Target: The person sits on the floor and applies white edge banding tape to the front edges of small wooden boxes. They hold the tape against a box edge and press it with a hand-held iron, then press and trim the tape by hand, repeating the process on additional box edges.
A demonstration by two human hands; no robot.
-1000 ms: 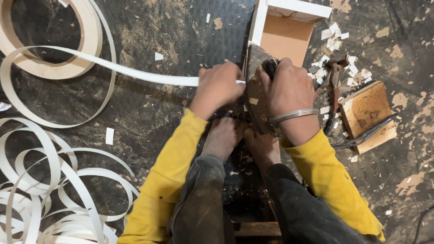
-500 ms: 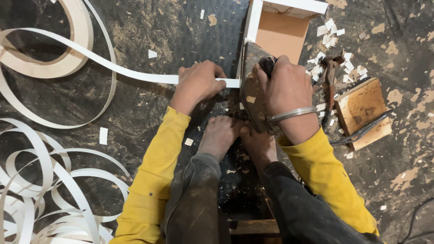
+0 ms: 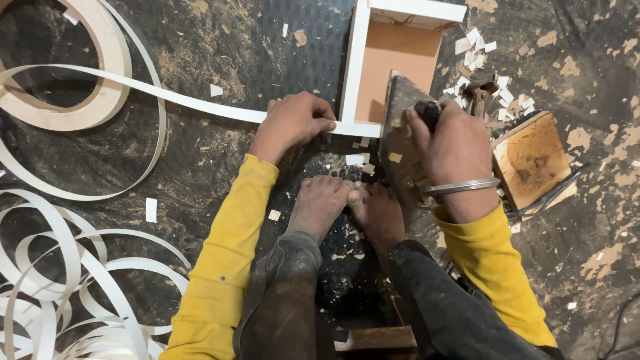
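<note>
My left hand (image 3: 293, 123) pinches a long white edging strip (image 3: 167, 97) that runs from a big coil at the far left to a grimy dark iron (image 3: 400, 143). My right hand (image 3: 453, 150), with a metal bangle on the wrist, grips the iron's dark handle at the top. The strip's end lies against the iron's left edge, just below a white-edged wooden box (image 3: 393, 63). My two bare feet (image 3: 347, 207) rest on the floor below the hands.
A thick coil of edging tape (image 3: 100, 87) lies at the upper left, and loose white strip curls (image 3: 60, 280) pile at the lower left. A small wooden block (image 3: 530, 160) sits right of the iron. White offcuts (image 3: 477, 43) litter the dark dirty floor.
The left hand has slid left along the strip, away from the iron. The view has shifted, so the box shows more fully. The right hand stays on the iron.
</note>
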